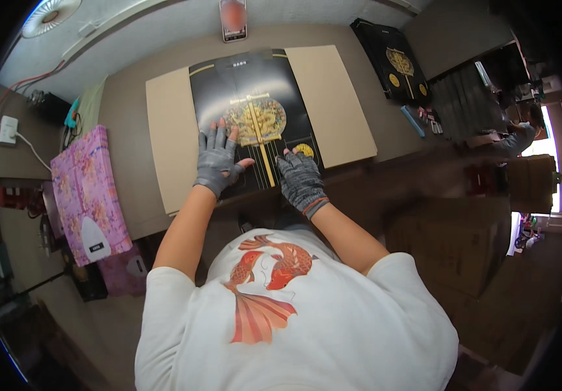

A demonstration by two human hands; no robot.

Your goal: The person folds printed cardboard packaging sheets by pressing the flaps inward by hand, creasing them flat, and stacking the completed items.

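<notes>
A glossy black printed sheet [238,83] with a round gold dragon emblem lies over a wide tan board [339,104] on the table. My left hand [216,159], in a grey fingerless glove, rests flat on the sheet's left part, fingers spread and thumb out to the side. On the lower right part of the sheet, beside its small gold disc, is my right hand [300,176], gloved the same way. Its fingers are bent and close together, with the tips against the sheet. Whether anything is between them is hidden.
At the table's left edge lies a pink-purple floral folded box [88,189]. More black printed pieces [391,62] are stacked at the far right, near a blue tool [413,122]. A phone [233,23] stands at the back. Cardboard boxes [450,241] are on the right, where another person [522,133] sits.
</notes>
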